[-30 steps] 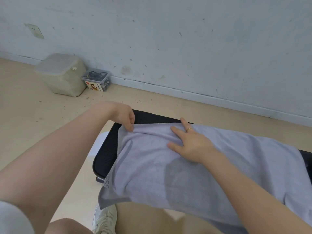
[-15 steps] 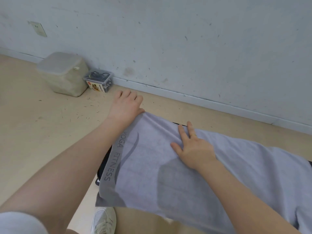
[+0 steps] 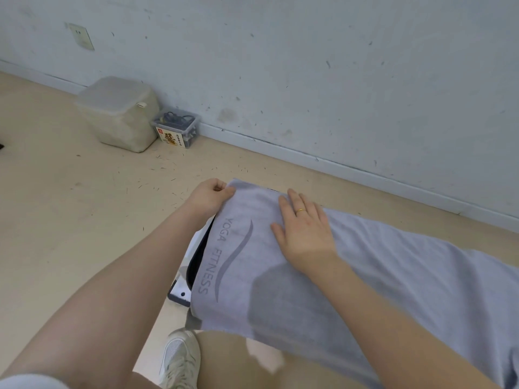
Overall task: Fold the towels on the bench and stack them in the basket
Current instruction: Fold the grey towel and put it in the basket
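At the near bottom edge, a white shoe (image 3: 179,360) rests on the beige floor (image 3: 70,220), beside a bare knee. Above it, a grey towel (image 3: 379,282) lies spread along the bench (image 3: 200,248), covering nearly all of its top; its near long edge hangs over the bench's near edge. Only a dark strip of the bench shows at the left end, with a metal bracket (image 3: 179,292) at the near left corner. The towel's left end carries the printed words "YOGA FITNESS" and a curved stripe, and sits close to the bench's left edge. The right hand (image 3: 306,234) lies flat on the towel near its left end, palm down, fingers extended and released, gripping nothing; a ring (image 3: 300,211) sits on one finger. The right forearm casts a shadow on the cloth. The left hand (image 3: 210,193) is at the far left corner of the towel, fingers curled and pinching that corner between thumb and fingers. Beyond the bench, the floor is scattered with small dark specks. Against the far wall (image 3: 309,66), left of the bench, stands a pale lidded tub (image 3: 118,113), touching a small clear box (image 3: 177,129) with dark contents and a printed label. A wall socket (image 3: 81,36) is mounted above them. The basket is outside this view.
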`<act>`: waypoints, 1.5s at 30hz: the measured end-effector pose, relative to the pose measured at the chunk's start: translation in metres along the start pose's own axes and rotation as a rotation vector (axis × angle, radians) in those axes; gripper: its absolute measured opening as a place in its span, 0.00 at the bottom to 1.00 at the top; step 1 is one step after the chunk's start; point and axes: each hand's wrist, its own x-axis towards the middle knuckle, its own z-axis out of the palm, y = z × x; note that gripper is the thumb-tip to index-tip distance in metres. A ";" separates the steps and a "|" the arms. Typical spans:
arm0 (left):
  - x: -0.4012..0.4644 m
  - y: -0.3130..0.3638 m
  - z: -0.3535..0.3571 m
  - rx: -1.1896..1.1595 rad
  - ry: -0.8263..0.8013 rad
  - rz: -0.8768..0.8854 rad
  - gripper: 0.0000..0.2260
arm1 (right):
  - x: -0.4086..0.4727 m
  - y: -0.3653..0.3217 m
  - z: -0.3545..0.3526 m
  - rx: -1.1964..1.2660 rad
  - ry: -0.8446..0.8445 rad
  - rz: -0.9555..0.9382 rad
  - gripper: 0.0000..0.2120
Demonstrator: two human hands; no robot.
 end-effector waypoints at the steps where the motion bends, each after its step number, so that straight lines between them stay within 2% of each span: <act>1: 0.001 0.002 0.002 0.021 0.024 0.038 0.08 | -0.001 0.000 0.003 0.013 -0.026 0.024 0.29; 5: 0.009 0.012 0.007 0.128 0.183 0.168 0.05 | -0.004 0.007 0.013 0.087 -0.076 0.112 0.33; 10: 0.017 0.024 0.014 0.079 0.270 0.271 0.02 | -0.002 0.020 0.021 0.125 -0.084 0.131 0.34; 11: 0.017 0.023 0.015 0.157 0.272 0.292 0.01 | -0.001 0.022 0.023 0.109 -0.070 0.125 0.37; 13: 0.016 0.020 0.016 0.477 0.283 0.315 0.06 | -0.001 0.025 0.025 0.088 -0.048 0.114 0.40; 15: 0.014 0.017 0.015 0.815 0.280 0.263 0.14 | -0.001 0.026 0.025 0.094 -0.049 0.118 0.35; 17: 0.006 0.021 0.016 0.959 0.320 0.219 0.18 | -0.009 0.027 0.022 0.113 -0.058 0.138 0.31; 19: -0.012 0.031 0.025 0.976 0.353 0.311 0.20 | -0.024 0.032 0.017 0.131 -0.055 0.163 0.31; 21: -0.039 0.040 0.047 0.964 0.258 0.454 0.19 | -0.046 0.039 0.012 0.139 -0.049 0.166 0.29; 25: -0.102 0.049 0.118 1.004 -0.098 0.657 0.15 | -0.100 0.062 -0.001 0.150 -0.005 0.196 0.23; 27: -0.129 0.048 0.154 0.974 -0.187 0.736 0.15 | -0.129 0.082 -0.004 0.142 0.031 0.238 0.21; 30: -0.168 0.049 0.198 0.927 -0.324 0.841 0.22 | -0.174 0.119 -0.005 0.132 0.093 0.351 0.18; 32: -0.189 0.047 0.223 0.942 -0.407 0.883 0.20 | -0.206 0.143 -0.004 0.123 0.148 0.474 0.15; 36: -0.212 0.036 0.260 1.010 -0.516 0.871 0.19 | -0.256 0.180 0.007 0.181 0.159 0.672 0.14; 39: -0.223 0.029 0.276 1.035 -0.520 0.787 0.23 | -0.271 0.194 0.008 0.199 0.045 0.530 0.18; 41: -0.227 0.026 0.280 1.069 -0.510 0.719 0.26 | -0.273 0.200 0.005 0.066 -0.002 0.426 0.22; 45: -0.232 0.019 0.281 1.133 -0.496 0.659 0.29 | -0.278 0.211 0.000 -0.167 0.116 0.288 0.14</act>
